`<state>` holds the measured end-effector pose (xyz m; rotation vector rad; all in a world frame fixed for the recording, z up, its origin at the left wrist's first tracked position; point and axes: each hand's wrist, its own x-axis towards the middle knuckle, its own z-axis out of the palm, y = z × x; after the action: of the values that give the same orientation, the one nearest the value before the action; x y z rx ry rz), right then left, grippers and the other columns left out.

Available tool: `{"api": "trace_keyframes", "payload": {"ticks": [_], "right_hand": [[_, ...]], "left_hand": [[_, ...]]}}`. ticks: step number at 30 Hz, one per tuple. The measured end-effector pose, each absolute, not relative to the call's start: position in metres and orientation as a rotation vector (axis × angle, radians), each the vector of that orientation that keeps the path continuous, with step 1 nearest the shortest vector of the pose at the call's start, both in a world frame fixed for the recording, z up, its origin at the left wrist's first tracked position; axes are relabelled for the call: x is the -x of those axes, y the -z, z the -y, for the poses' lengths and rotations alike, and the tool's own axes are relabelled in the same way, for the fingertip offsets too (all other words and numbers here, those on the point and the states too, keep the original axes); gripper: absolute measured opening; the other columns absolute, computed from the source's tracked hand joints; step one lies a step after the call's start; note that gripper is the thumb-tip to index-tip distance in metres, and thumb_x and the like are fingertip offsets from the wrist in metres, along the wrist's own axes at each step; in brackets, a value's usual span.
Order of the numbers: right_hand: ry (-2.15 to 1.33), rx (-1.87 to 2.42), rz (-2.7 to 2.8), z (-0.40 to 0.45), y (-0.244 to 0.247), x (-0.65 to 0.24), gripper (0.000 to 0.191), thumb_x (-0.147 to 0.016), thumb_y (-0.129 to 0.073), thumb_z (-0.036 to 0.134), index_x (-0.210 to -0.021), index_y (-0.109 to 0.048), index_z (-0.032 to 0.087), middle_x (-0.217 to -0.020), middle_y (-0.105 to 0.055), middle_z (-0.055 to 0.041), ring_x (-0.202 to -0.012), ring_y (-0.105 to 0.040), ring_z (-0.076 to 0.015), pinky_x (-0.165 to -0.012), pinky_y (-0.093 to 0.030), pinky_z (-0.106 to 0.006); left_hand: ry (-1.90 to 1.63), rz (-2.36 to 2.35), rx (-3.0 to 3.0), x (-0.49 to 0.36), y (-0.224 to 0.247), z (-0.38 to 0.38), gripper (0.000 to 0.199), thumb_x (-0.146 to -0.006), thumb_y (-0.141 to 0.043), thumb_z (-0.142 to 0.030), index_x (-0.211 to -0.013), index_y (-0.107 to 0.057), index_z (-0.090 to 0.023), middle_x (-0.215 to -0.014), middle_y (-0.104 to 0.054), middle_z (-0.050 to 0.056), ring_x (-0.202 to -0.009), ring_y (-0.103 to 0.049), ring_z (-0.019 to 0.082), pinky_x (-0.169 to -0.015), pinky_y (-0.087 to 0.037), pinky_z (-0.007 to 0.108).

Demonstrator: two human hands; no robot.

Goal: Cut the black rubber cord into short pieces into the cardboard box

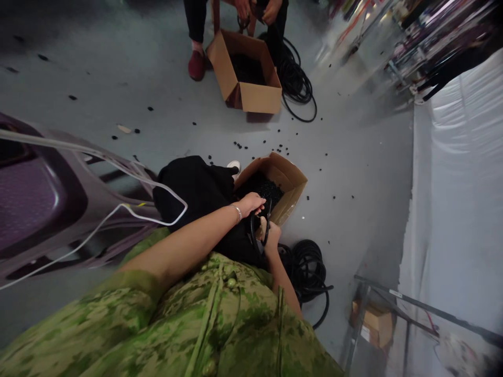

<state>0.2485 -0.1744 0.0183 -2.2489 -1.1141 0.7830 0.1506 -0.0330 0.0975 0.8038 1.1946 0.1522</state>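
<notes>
My left hand point(251, 203) is closed, with its fingertips pinched on a black hose point(253, 230) that curves down over my lap. Just below and to the right, my right hand point(272, 234) is closed around a dark, loop-shaped tool point(269, 222). Whether that tool is a pair of scissors, I cannot tell. Both hands are over the near edge of an open cardboard box point(293, 180). Inside the box lies a heap of small black pieces point(259, 186). A coil of black hose point(308, 267) rests on the floor by my right forearm.
Across from me sits a person whose hands point(271, 10) are above another cardboard box point(261, 98). Beside it lies a second hose coil point(296, 81). Black bits point(281, 149) are scattered on the floor. A purple chair point(27, 193) with a white cable stands left, a metal frame point(393, 298) right.
</notes>
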Motion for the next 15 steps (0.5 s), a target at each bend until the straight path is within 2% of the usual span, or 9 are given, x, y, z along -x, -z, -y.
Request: {"api": "trace_keyframes", "payload": {"ticks": [3, 7, 15], "right_hand": [[-0.837, 2.227, 0.98, 0.175, -0.016, -0.248, 0.06, -0.082, -0.047, 0.072, -0.058, -0.058, 0.018, -0.045, -0.051, -0.0004, -0.042, -0.049, -0.0131, -0.043, -0.036, -0.023], [-1.09, 2.097, 0.89, 0.181, -0.024, -0.252, 0.054, -0.079, -0.053, 0.068, -0.064, -0.06, 0.018, -0.044, -0.05, 0.0018, -0.037, -0.046, -0.0119, -0.041, -0.036, -0.024], [-1.32, 1.727, 0.911, 0.19, -0.065, -0.238, 0.042, -0.083, -0.054, 0.056, -0.073, -0.062, 0.017, -0.06, -0.061, -0.0018, -0.054, -0.055, -0.0138, -0.052, -0.043, -0.023]], "left_hand": [[-0.172, -1.192, -0.757, -0.15, -0.098, 0.033, 0.021, -0.09, -0.054, -0.012, -0.069, -0.05, -0.015, -0.05, -0.049, -0.004, -0.038, -0.04, 0.005, -0.039, -0.031, 0.017], [-0.207, -1.13, -0.736, -0.149, -0.097, 0.034, 0.016, -0.091, -0.054, -0.014, -0.076, -0.052, -0.015, -0.051, -0.048, -0.005, -0.039, -0.042, 0.005, -0.041, -0.035, 0.016], [-0.322, -1.093, -0.692, -0.148, -0.097, 0.031, 0.011, -0.096, -0.049, -0.02, -0.087, -0.053, -0.016, -0.054, -0.052, -0.004, -0.04, -0.044, 0.005, -0.044, -0.036, 0.016]]}}
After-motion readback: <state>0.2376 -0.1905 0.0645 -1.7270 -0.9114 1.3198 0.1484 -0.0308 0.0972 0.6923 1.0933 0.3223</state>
